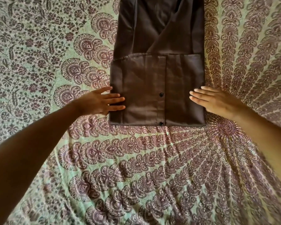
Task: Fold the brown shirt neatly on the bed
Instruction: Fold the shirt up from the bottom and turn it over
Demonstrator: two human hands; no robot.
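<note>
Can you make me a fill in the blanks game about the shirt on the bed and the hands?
1. The shirt is the colour ____.
2. On the folded part you can count ____ black buttons.
3. The left hand and right hand lie ____, fingers stretched out, gripping nothing.
4. The shirt lies on a patterned ____.

Missing words: brown; two; flat; bedsheet

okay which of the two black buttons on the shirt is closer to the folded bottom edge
The lower button, sitting almost on the folded edge nearest the person. The other button lies farther up the placket, level with the hands.
</note>
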